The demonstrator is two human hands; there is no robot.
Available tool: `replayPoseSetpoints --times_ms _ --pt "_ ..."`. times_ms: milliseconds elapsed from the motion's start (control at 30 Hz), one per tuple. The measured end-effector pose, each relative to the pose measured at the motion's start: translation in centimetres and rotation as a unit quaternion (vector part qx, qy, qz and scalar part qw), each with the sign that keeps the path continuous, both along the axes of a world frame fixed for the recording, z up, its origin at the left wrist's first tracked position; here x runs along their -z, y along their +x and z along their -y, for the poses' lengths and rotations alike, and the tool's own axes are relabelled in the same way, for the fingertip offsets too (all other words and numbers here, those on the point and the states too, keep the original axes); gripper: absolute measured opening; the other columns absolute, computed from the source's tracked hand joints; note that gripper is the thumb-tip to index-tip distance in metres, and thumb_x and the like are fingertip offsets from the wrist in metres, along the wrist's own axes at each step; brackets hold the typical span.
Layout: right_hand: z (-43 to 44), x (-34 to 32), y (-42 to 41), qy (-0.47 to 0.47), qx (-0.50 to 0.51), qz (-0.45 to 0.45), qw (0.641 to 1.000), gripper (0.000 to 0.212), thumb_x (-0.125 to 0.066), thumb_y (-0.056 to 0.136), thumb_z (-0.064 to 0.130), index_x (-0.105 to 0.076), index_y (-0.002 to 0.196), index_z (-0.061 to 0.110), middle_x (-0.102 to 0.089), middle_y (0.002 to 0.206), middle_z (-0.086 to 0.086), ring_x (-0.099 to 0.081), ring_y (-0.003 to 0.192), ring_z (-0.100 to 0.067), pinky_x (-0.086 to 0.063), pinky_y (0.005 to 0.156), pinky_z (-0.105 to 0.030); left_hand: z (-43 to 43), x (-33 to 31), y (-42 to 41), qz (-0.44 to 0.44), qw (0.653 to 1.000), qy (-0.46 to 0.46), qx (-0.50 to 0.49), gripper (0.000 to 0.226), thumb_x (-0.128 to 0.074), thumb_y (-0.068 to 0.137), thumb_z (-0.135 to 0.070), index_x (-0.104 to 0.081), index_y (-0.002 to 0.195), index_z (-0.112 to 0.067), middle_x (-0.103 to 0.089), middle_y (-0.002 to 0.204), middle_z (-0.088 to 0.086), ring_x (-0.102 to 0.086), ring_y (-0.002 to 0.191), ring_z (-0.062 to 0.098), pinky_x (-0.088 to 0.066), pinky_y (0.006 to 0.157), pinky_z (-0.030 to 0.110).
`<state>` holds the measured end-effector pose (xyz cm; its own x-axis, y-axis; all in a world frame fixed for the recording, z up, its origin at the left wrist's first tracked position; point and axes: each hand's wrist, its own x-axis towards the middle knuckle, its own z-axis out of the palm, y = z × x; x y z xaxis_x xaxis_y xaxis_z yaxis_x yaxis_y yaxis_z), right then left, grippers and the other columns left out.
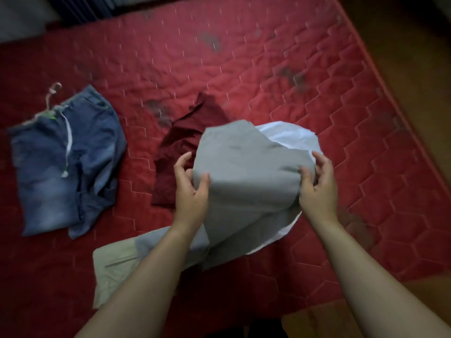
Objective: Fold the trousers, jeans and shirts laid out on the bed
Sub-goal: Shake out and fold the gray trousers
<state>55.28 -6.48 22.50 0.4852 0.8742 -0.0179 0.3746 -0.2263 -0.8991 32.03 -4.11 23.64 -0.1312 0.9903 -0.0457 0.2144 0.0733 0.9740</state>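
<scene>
Grey cotton trousers (246, 172), bunched into a thick fold, are being held up over the red quilted mattress (305, 76) by both bare hands. The left hand (191, 189) is gripping the left edge of the grey trousers, thumb on top and fingers curling under the cloth; the right hand (317, 186) is pinching the right edge, thumb pressing into the fabric and fingers wrapping behind it. A loose grey leg is hanging down from the fold toward the person. Just behind and to the right of the grey trousers, a white shirt (285, 135) is showing; to their left a crumpled maroon shirt (183, 140) is lying. Well to the left of the trousers, faded blue jeans (66, 162) with a white drawstring are lying partly folded. Below the trousers, a pale beige garment (114, 269) is lying flat under the left forearm.
</scene>
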Motion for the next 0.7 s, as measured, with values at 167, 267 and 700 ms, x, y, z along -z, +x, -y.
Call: replayPoseSetpoints --times_ms 167,267,700 --pt "-1.4 -13.6 -0.5 0.047 -0.055 -0.056 0.996 0.040 -0.051 0.093 0.017 -0.042 0.130 0.030 -0.053 0.077 0.009 -0.054 0.073 -0.003 -0.044 0.073 -0.021 0.0 -13.4 -1.9 -0.064 0.992 0.070 0.080 0.080 -0.063 0.083 0.001 -0.020 0.143 -0.031 -0.043 0.077 -0.001 -0.047 0.069 -0.001 -0.042 0.071 0.011" --pt "-1.0 -20.6 -1.3 0.133 -0.051 -0.043 0.989 0.035 -0.048 0.094 0.024 -0.043 0.122 0.044 -0.058 0.093 0.010 -0.058 0.091 -0.007 -0.046 0.082 -0.021 0.3 -20.0 -3.5 -0.078 0.977 0.200 -0.015 0.078 -0.068 0.079 -0.007 -0.027 0.141 -0.030 -0.048 0.073 -0.023 -0.044 0.061 -0.006 -0.040 0.064 0.008" --pt "-0.7 -30.6 -2.3 0.070 -0.082 0.084 0.991 0.007 -0.056 0.086 0.020 -0.058 0.083 0.027 -0.063 0.078 0.007 -0.056 0.066 -0.004 -0.041 0.061 -0.024 1.3 -27.4 -6.7 -0.086 0.992 0.027 -0.085 0.060 -0.073 0.072 -0.038 -0.040 0.123 -0.040 -0.064 0.100 0.009 -0.063 0.090 0.021 -0.052 0.082 0.036"
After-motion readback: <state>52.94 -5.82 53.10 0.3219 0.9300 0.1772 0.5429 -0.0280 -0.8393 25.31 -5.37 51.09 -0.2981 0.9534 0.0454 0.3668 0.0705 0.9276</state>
